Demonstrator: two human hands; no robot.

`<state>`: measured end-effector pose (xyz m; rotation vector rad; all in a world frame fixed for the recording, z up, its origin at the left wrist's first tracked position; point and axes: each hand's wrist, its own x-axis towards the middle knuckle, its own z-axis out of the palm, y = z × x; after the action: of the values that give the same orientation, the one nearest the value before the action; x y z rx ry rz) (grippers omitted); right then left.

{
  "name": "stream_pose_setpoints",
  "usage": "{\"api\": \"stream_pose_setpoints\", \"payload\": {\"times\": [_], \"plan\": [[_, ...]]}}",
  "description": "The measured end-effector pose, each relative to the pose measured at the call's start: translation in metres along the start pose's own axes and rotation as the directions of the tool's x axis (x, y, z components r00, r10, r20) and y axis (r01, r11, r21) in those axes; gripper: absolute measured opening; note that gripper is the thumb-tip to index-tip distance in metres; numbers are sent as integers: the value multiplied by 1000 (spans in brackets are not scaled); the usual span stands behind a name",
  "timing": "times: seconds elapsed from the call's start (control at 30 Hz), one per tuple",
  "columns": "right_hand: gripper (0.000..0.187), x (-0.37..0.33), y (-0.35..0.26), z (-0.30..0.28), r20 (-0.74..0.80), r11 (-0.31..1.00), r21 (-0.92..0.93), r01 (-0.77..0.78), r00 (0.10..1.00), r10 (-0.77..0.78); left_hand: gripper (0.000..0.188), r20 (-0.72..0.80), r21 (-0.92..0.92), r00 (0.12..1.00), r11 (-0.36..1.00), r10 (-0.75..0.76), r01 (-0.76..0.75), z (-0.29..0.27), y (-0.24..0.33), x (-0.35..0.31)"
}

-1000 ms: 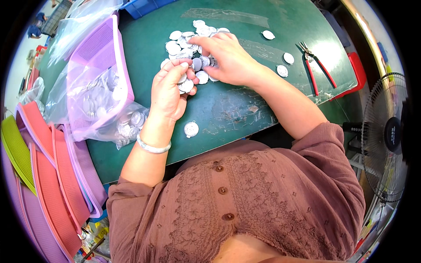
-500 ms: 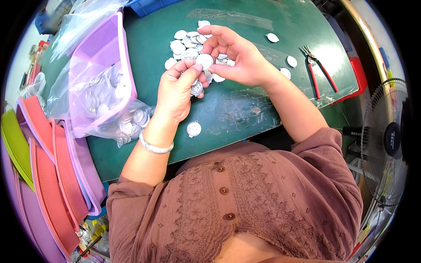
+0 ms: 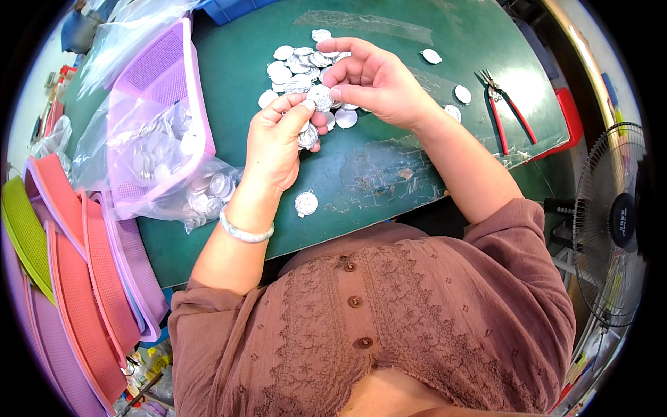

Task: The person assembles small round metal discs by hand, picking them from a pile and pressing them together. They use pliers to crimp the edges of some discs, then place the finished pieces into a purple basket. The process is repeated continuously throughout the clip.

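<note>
My left hand (image 3: 281, 135) is closed around several round silver medallions, one lower medallion (image 3: 308, 138) showing beneath its fingers. Between its thumb and forefinger it pinches an upper medallion (image 3: 319, 97). At that upper piece's right edge, the thumb and curled fingers of my right hand (image 3: 368, 80) close in on the rim. Just beyond both hands spreads a pile of silver medallions (image 3: 300, 64), partly covered by my fingers. A single medallion with small loops (image 3: 306, 203) lies by the near table edge, close to my left wrist.
On the left stands a lilac mesh basket (image 3: 196, 97) with a clear bag of medallions (image 3: 208, 194). Red-handled pliers (image 3: 497, 111) and a few loose medallions (image 3: 463, 95) lie to the right on the green table (image 3: 375, 201). Stacked coloured baskets (image 3: 83, 306) and a fan (image 3: 611, 222) flank me.
My right thumb has come down against the edge of the upper medallion, where it was a little apart before. Both hands have shifted slightly; the lower medallions stay in my left hand.
</note>
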<state>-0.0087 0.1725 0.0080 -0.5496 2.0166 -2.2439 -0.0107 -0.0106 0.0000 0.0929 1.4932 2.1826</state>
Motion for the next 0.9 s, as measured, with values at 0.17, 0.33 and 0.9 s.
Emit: {"api": "stream_pose_setpoints", "payload": {"times": [0.17,0.33,0.9], "plan": [[50,-2,2,5,-61,999,-46,28,998,-31,15,-55,2,998,1000,9,-9,3,-1,0],[47,-3,4,12,-174,947,-284,147,964,-202,19,-106,33,991,996,85,-82,6,-4,0],[31,0,0,-1,-201,967,-234,105,968,-154,28,115,-235,993,970,-33,59,-2,5,1]]}}
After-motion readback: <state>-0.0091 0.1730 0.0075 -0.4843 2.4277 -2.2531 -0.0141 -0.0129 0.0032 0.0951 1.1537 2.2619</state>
